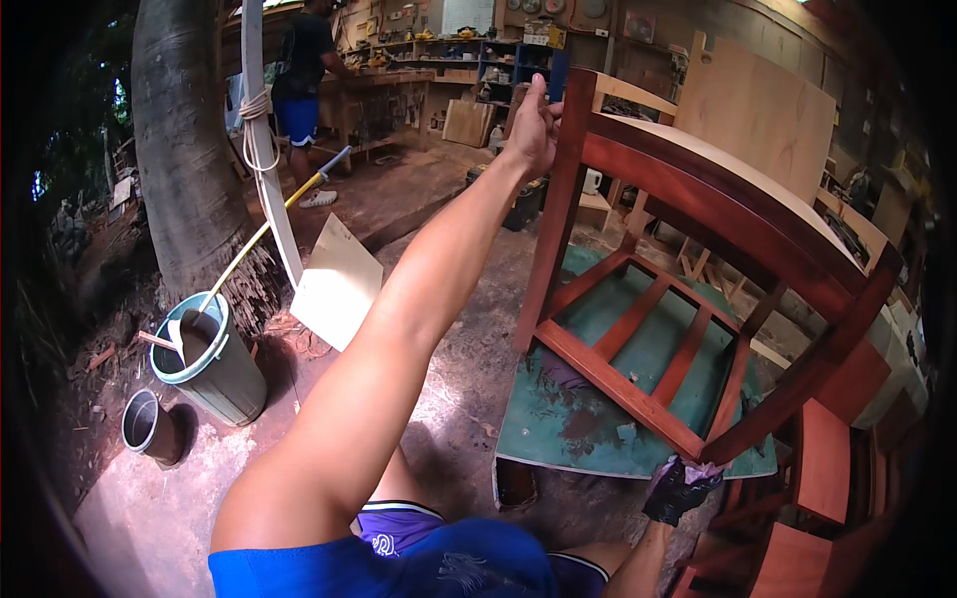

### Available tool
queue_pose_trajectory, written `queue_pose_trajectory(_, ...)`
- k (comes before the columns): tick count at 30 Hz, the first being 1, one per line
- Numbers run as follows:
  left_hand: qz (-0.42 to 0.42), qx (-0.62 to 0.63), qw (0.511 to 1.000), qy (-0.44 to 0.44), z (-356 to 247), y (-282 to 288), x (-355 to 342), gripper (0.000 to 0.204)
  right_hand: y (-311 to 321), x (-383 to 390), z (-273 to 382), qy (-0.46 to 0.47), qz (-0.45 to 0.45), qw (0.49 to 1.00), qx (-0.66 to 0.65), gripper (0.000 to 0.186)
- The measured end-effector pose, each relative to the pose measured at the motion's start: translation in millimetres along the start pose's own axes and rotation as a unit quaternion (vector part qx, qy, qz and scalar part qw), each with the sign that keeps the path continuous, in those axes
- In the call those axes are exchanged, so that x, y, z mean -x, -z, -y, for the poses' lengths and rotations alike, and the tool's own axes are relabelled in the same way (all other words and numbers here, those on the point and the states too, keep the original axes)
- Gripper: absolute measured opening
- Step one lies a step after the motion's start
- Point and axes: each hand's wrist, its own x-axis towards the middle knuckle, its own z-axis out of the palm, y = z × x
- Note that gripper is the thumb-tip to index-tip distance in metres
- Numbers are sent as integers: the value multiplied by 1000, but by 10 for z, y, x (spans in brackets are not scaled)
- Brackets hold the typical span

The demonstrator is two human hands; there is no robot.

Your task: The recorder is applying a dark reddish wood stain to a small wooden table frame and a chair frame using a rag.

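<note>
Wooden frame (698, 186) beside left fingers (538, 86), above gloved right fingers (704, 483)

Patchy glare; dark edges, perhaps blurred.

A glossy red-brown wooden chair frame (688, 189) with open slats — tilted, its upper post at the bare left hand (533, 135), its lower corner against the crumpled pinkish cloth (708, 472) in the black-gloved right hand (680, 494)

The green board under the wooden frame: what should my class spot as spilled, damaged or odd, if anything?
The green board has dark smears on its near-left part. They look odd against the green; whether spill or wear, the picture doesn't settle.
</note>
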Motion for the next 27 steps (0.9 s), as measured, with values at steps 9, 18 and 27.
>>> queue_pose_trajectory(9,33,21,999,34,-62,-102,172,101,-25,-406,-300,248,-162,952,77,67)
queue_pose_trajectory(18,144,77,984,77,-610,821,15,76,162,-1127,1704,323,-70,943,24,26)
queue_pose_trajectory(27,64,63,995,39,99,213,-163,77,652,-1262,1366,-85,239,919,-303,39)
